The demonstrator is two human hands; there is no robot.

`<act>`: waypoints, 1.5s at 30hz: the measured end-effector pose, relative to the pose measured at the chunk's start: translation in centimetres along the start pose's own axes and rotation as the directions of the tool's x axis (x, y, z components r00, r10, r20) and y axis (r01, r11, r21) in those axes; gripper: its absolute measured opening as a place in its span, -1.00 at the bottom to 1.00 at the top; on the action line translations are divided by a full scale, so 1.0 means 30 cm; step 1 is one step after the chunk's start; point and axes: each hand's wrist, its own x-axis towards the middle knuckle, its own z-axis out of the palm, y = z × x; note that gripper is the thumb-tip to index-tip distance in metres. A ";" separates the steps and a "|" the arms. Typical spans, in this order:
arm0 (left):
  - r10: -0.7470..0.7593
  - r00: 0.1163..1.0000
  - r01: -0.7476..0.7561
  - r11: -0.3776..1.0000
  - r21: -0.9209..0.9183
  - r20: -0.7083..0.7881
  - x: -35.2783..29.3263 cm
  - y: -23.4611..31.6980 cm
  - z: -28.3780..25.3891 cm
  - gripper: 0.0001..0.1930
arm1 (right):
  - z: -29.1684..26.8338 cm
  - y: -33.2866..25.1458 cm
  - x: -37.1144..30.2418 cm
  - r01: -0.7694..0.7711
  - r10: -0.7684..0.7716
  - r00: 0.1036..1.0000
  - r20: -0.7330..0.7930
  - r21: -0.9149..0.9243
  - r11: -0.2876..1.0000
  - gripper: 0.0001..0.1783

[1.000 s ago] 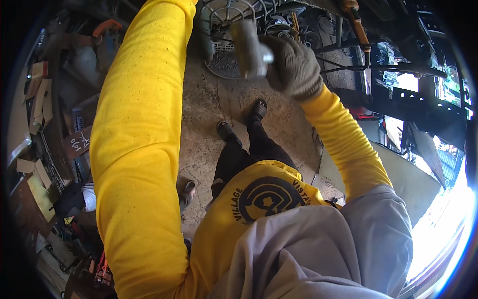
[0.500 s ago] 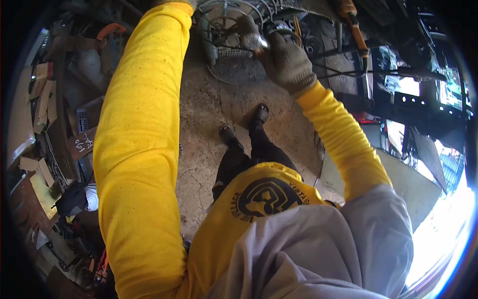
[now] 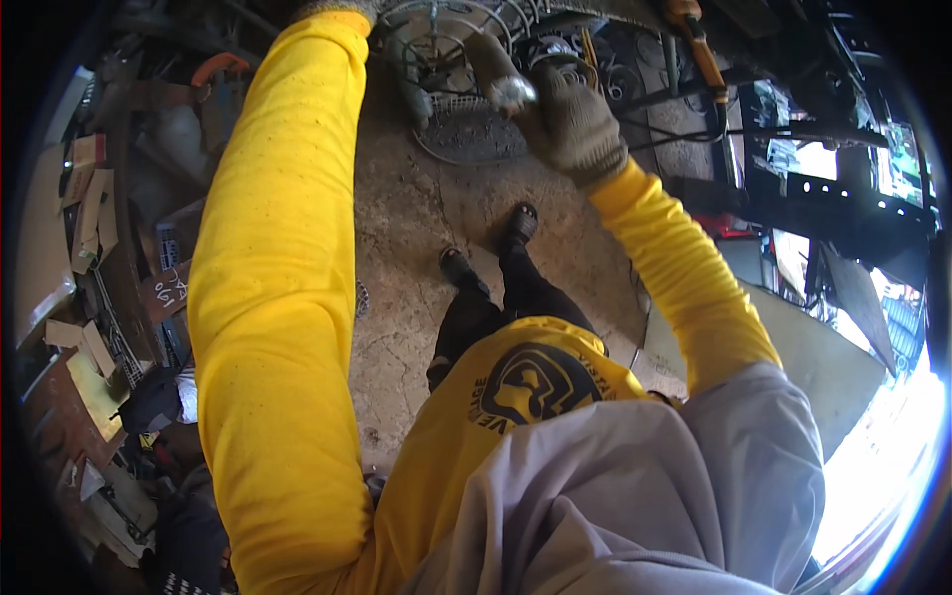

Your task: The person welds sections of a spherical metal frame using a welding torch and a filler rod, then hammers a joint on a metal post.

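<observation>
In a knitted grey-brown glove, my right hand [image 3: 577,129] is closed near the top middle. Its thumb side lies against the shiny lower end of a grey-brown cylindrical piece [image 3: 493,71]. What the curled fingers grip is hidden behind the glove. My left arm, in a yellow sleeve, stretches to the upper edge. Only the cuff end of my left hand's glove [image 3: 342,8] shows there; the fingers are out of the picture. Between the two hands stands a round wire frame [image 3: 428,45], with a mesh and a dark tray [image 3: 471,139] low inside it.
An orange-handled tool [image 3: 706,64] hangs at the upper right, near dark metal bars and cables. Cardboard pieces [image 3: 94,213] and clutter crowd the left side. A pale flat panel [image 3: 813,362] leans at the right. My sandalled feet stand on the cracked floor [image 3: 397,327].
The cylindrical piece's shiny end has shifted slightly left and down, beside my right hand. My left arm has moved a little to the left in the picture, and the whole view has shifted slightly.
</observation>
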 end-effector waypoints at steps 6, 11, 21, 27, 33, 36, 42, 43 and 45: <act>-0.020 0.998 0.025 0.997 -0.068 0.067 -0.013 0.037 -0.016 -0.65 | 0.003 -0.004 -0.031 0.126 -0.128 0.984 -0.127 -0.022 0.992 -0.56; 0.008 1.000 -0.008 0.998 -0.058 0.008 0.009 -0.010 0.005 -0.66 | 0.040 -0.037 -0.009 -0.322 0.321 0.946 0.048 0.028 0.946 -0.63; 0.079 0.996 -0.083 0.974 -0.212 -0.032 0.025 -0.049 0.066 -0.63 | 0.173 -0.147 -0.571 -0.768 0.682 0.604 0.413 0.072 0.637 -0.52; 0.171 0.953 -0.204 0.972 -0.113 -0.249 0.047 -0.120 0.046 -0.60 | 0.135 -0.082 -0.778 -0.893 0.802 0.264 0.536 -0.178 0.413 -0.44; -0.077 0.995 0.051 0.937 -0.345 -0.063 -0.277 -0.238 -0.219 -0.72 | 0.131 0.106 -1.206 -0.903 0.847 -0.083 0.525 -0.399 0.159 -0.60; -0.419 0.904 0.271 0.721 -0.638 -0.090 -0.602 -0.280 -0.199 -0.89 | 0.159 0.263 -1.632 -0.364 0.639 -0.006 0.769 -0.597 0.715 -0.60; -0.630 0.776 0.609 0.727 -0.317 0.046 -1.336 -0.406 -0.300 -0.72 | 0.119 0.144 -1.566 -0.789 0.803 -0.148 0.578 -0.559 0.257 -0.55; -0.664 0.745 0.665 0.731 -0.156 0.063 -1.417 -0.369 -0.318 -0.64 | 0.116 0.145 -1.549 -0.767 0.788 -0.114 0.605 -0.558 0.317 -0.54; -0.735 0.609 0.781 0.622 -0.062 0.298 -1.531 -0.300 -0.381 -0.54 | 0.114 0.164 -1.506 -0.716 0.752 -0.045 0.657 -0.547 0.435 -0.54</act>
